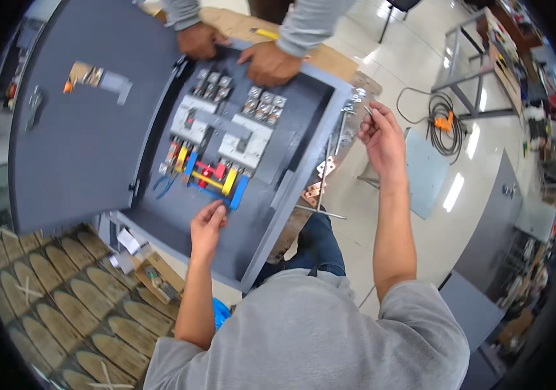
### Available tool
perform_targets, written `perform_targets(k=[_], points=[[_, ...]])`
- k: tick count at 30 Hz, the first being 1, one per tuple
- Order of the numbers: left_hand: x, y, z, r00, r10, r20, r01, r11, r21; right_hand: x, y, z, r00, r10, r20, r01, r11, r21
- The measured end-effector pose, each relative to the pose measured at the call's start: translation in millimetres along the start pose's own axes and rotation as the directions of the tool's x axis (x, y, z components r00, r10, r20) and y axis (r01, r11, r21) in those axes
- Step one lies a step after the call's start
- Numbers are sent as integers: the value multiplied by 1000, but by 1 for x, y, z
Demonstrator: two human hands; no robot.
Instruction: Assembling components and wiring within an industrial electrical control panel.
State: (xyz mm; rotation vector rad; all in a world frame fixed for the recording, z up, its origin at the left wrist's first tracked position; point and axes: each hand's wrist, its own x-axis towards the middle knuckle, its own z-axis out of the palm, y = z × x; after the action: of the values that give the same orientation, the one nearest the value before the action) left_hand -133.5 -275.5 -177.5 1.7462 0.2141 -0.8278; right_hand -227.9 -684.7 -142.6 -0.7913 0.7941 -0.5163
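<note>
My left hand (207, 226) is inside the grey metal electrical enclosure (276, 224), fingers and thumb drawn together beside the lower end of a blue-sleeved busbar (239, 193). Whether something small is between those fingertips I cannot make out. Yellow busbars (229, 182) and a red one (209, 170) lie just beyond it, below two white circuit breakers (246, 142). Raised outside the enclosure's right wall, my right hand (383, 140) pinches a small metal piece (368, 112), too small to name surely.
A co-worker's hands (271, 64) rest at the enclosure's far edge. Its grey door (89, 110) is swung out left. Bare copper bars (314, 192), metal rods (324, 175) and loose hardware lie along the right side. A coiled cable (447, 127) lies on the floor.
</note>
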Motion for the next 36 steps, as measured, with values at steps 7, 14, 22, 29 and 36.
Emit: perform_targets(k=[7, 14, 22, 29, 36], points=[[2, 25, 62, 998, 46, -43, -40, 990, 137, 135, 13, -75, 999, -30, 18, 34, 743, -668], [-4, 39, 111, 992, 129, 15, -128, 962, 241, 222, 41, -66, 973, -168, 161, 207, 306, -929], [4, 46, 126, 993, 118, 0, -112, 949, 294, 276, 62, -48, 929, -11, 370, 366, 167, -915], [9, 58, 135, 992, 127, -19, -117, 955, 273, 284, 76, -41, 733, 31, 679, 680, -4, -734], [10, 92, 145, 976, 209, 63, -214, 860, 464, 275, 57, -70, 873, -297, 386, 479, 375, -794]])
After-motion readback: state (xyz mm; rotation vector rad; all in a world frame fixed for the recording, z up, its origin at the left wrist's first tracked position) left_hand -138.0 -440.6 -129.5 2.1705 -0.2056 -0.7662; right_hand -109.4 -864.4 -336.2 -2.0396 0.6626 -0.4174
